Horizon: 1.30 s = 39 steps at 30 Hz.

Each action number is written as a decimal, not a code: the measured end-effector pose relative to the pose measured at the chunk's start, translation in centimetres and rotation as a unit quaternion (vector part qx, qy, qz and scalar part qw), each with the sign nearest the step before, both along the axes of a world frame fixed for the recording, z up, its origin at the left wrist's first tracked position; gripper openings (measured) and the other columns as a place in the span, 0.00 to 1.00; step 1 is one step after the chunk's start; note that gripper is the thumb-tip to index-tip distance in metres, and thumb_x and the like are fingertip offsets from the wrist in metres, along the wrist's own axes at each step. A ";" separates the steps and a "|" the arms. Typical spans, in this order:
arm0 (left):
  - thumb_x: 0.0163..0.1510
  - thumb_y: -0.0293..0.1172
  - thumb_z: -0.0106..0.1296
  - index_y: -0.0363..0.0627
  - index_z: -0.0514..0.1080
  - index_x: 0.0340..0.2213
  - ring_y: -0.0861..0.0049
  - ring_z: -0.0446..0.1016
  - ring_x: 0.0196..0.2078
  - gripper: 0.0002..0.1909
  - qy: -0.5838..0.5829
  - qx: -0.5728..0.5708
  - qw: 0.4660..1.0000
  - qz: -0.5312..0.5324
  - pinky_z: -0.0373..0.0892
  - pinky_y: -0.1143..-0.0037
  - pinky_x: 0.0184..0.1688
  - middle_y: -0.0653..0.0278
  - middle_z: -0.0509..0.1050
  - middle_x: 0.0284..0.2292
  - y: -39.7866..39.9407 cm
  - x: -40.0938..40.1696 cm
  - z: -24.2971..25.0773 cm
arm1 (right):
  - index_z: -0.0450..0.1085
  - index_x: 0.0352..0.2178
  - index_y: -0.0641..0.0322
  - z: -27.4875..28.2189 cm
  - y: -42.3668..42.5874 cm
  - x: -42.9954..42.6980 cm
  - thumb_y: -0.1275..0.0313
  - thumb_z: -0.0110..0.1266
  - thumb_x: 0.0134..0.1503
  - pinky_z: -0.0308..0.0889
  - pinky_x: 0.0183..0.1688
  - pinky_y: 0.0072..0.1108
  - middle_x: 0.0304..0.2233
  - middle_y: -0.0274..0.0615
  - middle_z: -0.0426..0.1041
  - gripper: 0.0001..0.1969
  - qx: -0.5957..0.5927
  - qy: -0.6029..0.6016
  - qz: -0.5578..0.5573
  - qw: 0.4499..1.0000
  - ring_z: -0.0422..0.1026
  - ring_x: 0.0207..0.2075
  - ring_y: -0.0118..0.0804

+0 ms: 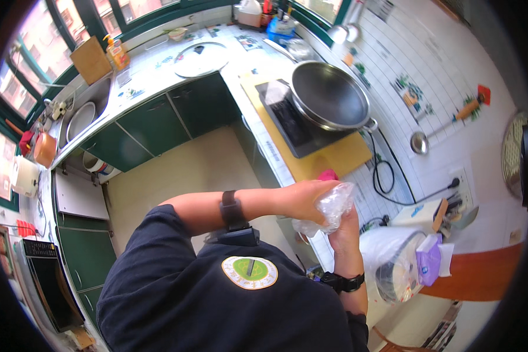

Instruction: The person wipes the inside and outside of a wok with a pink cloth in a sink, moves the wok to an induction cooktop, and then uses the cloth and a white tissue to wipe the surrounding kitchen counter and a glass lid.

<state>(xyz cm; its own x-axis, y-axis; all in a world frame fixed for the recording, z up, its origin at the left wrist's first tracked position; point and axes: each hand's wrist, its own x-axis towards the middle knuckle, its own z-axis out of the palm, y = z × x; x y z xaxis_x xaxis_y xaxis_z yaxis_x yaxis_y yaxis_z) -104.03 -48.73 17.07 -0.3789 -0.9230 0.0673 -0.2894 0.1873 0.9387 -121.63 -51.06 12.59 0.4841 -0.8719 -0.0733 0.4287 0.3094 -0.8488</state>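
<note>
A crumpled clear plastic bag (334, 209) is bunched between my two hands over the counter edge. My left hand (306, 200) reaches across from the left and grips one side of it. My right hand (346, 226) comes up from below and holds the other side, its fingers partly hidden by the plastic. What the bag contains, if anything, cannot be told. Just beyond my left hand, a bright pink thing (328, 175) shows at the edge of a yellow board (347, 154). On that board stands a black induction cooker (299, 136) bearing a large steel wok (330, 94).
A glass lid (201, 59) lies on the far counter, left of the wok. A black power cord (380, 176) loops beside the board. Nearer on the right stand a plastic-covered appliance (391, 264) and a purple tissue pack (429, 259). A ladle (420, 143) hangs on the wall.
</note>
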 end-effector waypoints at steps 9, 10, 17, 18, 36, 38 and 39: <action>0.44 0.25 0.58 0.39 0.68 0.40 0.79 0.70 0.41 0.18 0.180 -0.012 0.944 0.277 0.66 0.77 0.44 0.65 0.72 0.38 6.0 22.1 -2.9 | 0.55 0.49 0.57 0.7 0.2 23.4 0.75 0.47 0.54 0.66 0.41 0.20 0.43 0.38 0.65 0.21 0.088 0.002 0.181 0.979 0.68 0.41 0.31; 0.45 0.24 0.57 0.39 0.69 0.39 0.80 0.70 0.40 0.16 0.228 -0.006 0.927 0.296 0.66 0.78 0.43 0.66 0.72 0.37 6.8 24.5 -3.1 | 0.54 0.50 0.56 1.8 0.8 26.3 0.74 0.47 0.55 0.67 0.42 0.22 0.45 0.39 0.64 0.21 0.140 -0.011 0.242 0.960 0.68 0.43 0.32; 0.42 0.17 0.52 0.36 0.73 0.31 0.71 0.70 0.39 0.10 -0.058 -0.148 0.877 0.453 0.67 0.78 0.40 0.60 0.70 0.36 10.3 36.2 -3.6 | 0.53 0.53 0.54 1.6 1.3 40.4 0.71 0.46 0.57 0.69 0.44 0.28 0.49 0.41 0.62 0.22 0.175 -0.004 0.379 0.909 0.66 0.48 0.35; 0.40 0.14 0.50 0.37 0.73 0.30 0.67 0.70 0.40 0.12 -0.087 -0.138 0.873 0.460 0.67 0.77 0.41 0.58 0.70 0.36 10.4 37.2 -4.0 | 0.55 0.51 0.58 0.6 1.2 42.1 0.72 0.47 0.57 0.70 0.43 0.27 0.48 0.41 0.63 0.20 0.147 0.030 0.364 0.919 0.67 0.47 0.34; 0.50 0.28 0.53 0.38 0.64 0.46 0.84 0.70 0.32 0.21 0.238 0.118 0.815 0.514 0.67 0.83 0.32 0.66 0.71 0.34 -0.5 57.9 -5.5 | 0.57 0.42 0.64 -3.7 -13.8 65.3 0.71 0.55 0.52 0.68 0.38 0.22 0.40 0.42 0.66 0.19 -0.050 0.062 0.359 0.930 0.68 0.39 0.30; 0.49 0.22 0.48 0.39 0.68 0.40 0.85 0.70 0.29 0.14 0.253 0.103 0.797 0.538 0.67 0.84 0.30 0.69 0.72 0.31 -1.8 61.0 -6.2 | 0.55 0.46 0.64 -2.5 -15.0 67.0 0.69 0.55 0.52 0.68 0.39 0.22 0.43 0.45 0.63 0.22 -0.021 0.095 0.370 0.924 0.68 0.41 0.32; 0.48 0.23 0.49 0.39 0.69 0.40 0.86 0.70 0.28 0.14 0.252 0.098 0.781 0.563 0.66 0.84 0.29 0.69 0.72 0.30 -2.5 63.1 -6.5 | 0.53 0.49 0.64 -2.0 -15.7 67.8 0.68 0.55 0.52 0.68 0.40 0.23 0.47 0.49 0.61 0.26 0.005 0.125 0.379 0.917 0.67 0.43 0.34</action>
<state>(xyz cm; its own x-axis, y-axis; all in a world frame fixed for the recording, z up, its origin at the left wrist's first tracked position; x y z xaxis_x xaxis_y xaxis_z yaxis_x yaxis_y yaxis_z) -40.93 -51.18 10.57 0.7098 -0.6627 -0.2388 0.2493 -0.0808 0.9650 -53.81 -66.76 10.62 0.9176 -0.2914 -0.2704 -0.1198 0.4457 -0.8871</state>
